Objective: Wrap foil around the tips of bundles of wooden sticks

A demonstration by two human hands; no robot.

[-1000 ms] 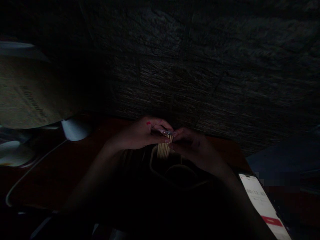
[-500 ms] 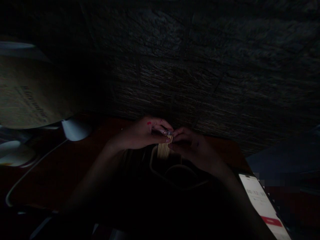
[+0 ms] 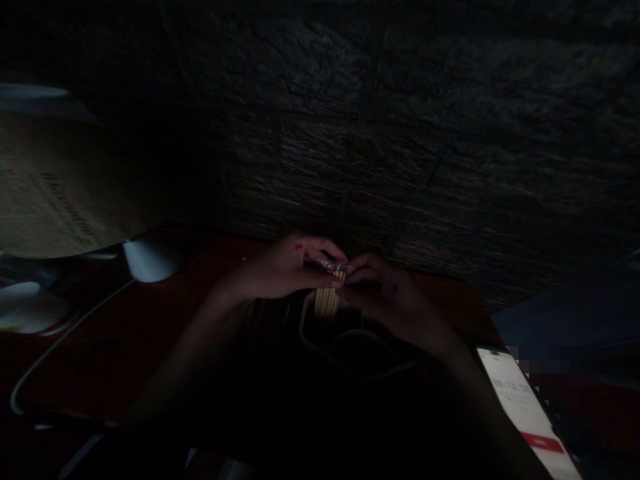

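Note:
A bundle of thin pale wooden sticks [image 3: 327,303] hangs below my fingers, its upper end partly covered by clear crinkled plastic wrap [image 3: 330,266]. My left hand [image 3: 300,267] is closed round the bundle from the left, thumb in front and fingers behind. From the right, my right hand [image 3: 383,290] pinches at the upper end, its fingertips meeting those of the left. Beneath the hands sits a dark container with an angular rim [image 3: 303,333], and the lower stick ends overlap its opening. Deep shadow hides the container's inside and the fingertips' exact contact.
A rough stone-block wall [image 3: 310,133] rises behind the reddish-brown table [image 3: 200,267]. At left are a brown paper bag [image 3: 75,180] with printing, a white cone-shaped object [image 3: 153,260], a white cable [image 3: 55,353] and a bowl-like white item [image 3: 30,303]. A lit phone [image 3: 520,400] lies at right.
My left thumb and right fingertips have shifted very slightly at the top of the bundle. Otherwise the hands, sticks and surroundings keep their places.

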